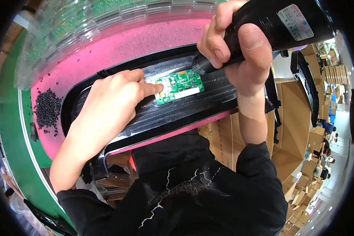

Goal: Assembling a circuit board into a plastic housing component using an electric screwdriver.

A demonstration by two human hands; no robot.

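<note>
A green circuit board (179, 86) with a white connector strip lies inside a long black plastic housing (153, 125). My left hand (113, 103) rests over the housing's left part, its index fingertip pressing on the board's left end and its other fingers curled under. My right hand (246, 51) is wrapped round a black electric screwdriver (265, 33) with a pale label on its body. The tool is tilted, and its ribbed nose meets the board's upper right corner. That nose hides the bit and any screw under it.
The housing lies on a pink mat (145, 39). A heap of small black screws (48, 108) sits at the mat's left. Clear plastic trays (67, 35) with green boards stand behind. Cardboard boxes (289, 126) and another black housing (307, 84) are at right.
</note>
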